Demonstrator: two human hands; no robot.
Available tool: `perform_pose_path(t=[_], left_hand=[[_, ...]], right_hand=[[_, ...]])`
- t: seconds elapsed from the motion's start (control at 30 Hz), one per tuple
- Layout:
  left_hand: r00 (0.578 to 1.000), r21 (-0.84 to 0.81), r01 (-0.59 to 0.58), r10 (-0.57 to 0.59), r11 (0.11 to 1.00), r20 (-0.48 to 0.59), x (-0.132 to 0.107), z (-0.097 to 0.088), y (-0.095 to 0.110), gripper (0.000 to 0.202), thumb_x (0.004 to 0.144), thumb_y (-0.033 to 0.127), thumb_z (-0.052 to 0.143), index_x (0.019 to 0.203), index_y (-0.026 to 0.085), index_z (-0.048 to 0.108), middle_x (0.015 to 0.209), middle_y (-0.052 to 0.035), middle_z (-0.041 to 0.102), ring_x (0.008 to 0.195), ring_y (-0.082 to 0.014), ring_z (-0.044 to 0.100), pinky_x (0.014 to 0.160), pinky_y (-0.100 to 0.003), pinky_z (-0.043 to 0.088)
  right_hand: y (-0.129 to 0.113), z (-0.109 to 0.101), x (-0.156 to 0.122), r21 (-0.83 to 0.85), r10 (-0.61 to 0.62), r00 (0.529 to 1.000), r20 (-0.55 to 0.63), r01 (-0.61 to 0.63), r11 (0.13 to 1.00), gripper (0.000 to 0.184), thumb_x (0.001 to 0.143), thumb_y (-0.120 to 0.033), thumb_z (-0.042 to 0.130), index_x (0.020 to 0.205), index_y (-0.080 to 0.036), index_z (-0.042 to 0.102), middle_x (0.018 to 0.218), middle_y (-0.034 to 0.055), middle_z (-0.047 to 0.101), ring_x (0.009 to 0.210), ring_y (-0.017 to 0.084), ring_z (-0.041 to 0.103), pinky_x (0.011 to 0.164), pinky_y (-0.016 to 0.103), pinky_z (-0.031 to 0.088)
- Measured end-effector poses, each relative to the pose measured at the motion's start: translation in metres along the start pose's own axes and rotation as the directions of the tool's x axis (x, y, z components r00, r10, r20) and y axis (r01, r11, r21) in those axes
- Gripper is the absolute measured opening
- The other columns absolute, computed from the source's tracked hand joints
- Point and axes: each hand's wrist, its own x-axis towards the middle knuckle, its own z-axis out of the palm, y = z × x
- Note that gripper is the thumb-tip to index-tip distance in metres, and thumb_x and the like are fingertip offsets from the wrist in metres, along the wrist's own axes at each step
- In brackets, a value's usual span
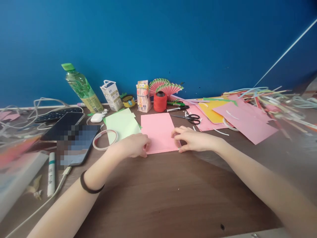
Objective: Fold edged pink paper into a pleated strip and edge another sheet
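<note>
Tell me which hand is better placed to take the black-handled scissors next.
Probably the right hand: it is at the right edge of the rectangular pink paper sheet, nearer the scissors. The left hand, at the opposite edge, would reach across the sheet.

A blue wall [123, 36] with a thin white diagonal line [284, 55] at right, behind a brown wood-grain tabletop [158, 198].

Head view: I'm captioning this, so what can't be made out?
In the head view:
- Flat pink paper sheet: right edge, partly behind right hand.
- Rectangular black smartphone: screen content, under pixel blocks.
- White box-shaped object: near end, beyond left edge.
- Thin multicoloured strips: rightmost ends, blurred.
</note>
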Motion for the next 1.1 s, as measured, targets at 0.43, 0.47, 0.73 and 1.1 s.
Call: perform_pose_path(t=[0.43, 0.47, 0.73, 1.1], left_hand=[[0.986, -0.069, -0.013, 0.001, 0.998, -0.168, -0.008, -0.013, -0.008, 0.014, 0.07, 0.016, 0.039, 0.068, 0.019, 0.053, 0.066, 0.0004, 0.055, 0.06, -0.0125, 0.048, 0.053, -0.023, 0.033], [0.98, -0.074, -0.014, -0.001, 0.997, -0.198, -0.008, -0.014, -0.011, 0.015, 0.071, 0.018, 0.039, 0.07, 0.019, 0.054, 0.067, 0.0003, 0.057, 0.062, -0.0129, 0.049, 0.054, -0.023, 0.033], [0.884, -0.143, -0.013, -0.056, 0.99, -0.465, -0.019, -0.031, -0.012, 0.021, 0.076, 0.024, 0.042, 0.09, 0.02, 0.057, 0.087, -0.0007, 0.063, 0.079, -0.0157, 0.056, 0.069, -0.025, 0.041], [0.814, -0.58, -0.227, -0.175, 0.782, -0.554, -0.053, -0.05, -0.001, 0.029, 0.076, 0.038, 0.05, 0.098, 0.019, 0.056, 0.089, -0.0012, 0.06, 0.078, -0.0147, 0.056, 0.066, -0.025, 0.046]], right_hand=[[0.003, -0.002, 0.0, -0.014, 0.038, 0.999, -0.028, -0.038, 0.999, 0.008, 0.075, -0.027, 0.055, 0.077, -0.02, 0.057, 0.084, 0.0023, 0.059, 0.075, 0.016, 0.052, 0.063, 0.026, 0.036], [0.002, -0.003, 0.0, -0.022, 0.048, 0.997, -0.053, -0.049, 0.999, 0.007, 0.076, -0.024, 0.053, 0.077, -0.019, 0.058, 0.083, 0.0024, 0.06, 0.074, 0.016, 0.053, 0.063, 0.027, 0.037], [-0.008, -0.022, -0.007, 0.002, 0.081, 0.919, -0.385, -0.087, 0.996, 0.026, 0.083, -0.025, 0.04, 0.09, -0.021, 0.065, 0.096, 0.0043, 0.066, 0.086, 0.019, 0.058, 0.077, 0.033, 0.042], [-0.047, -0.049, -0.041, 0.174, 0.081, 0.854, -0.515, 0.011, 0.985, 0.02, 0.083, -0.037, 0.049, 0.077, -0.023, 0.062, 0.082, 0.0019, 0.063, 0.076, 0.017, 0.058, 0.067, 0.03, 0.045]])
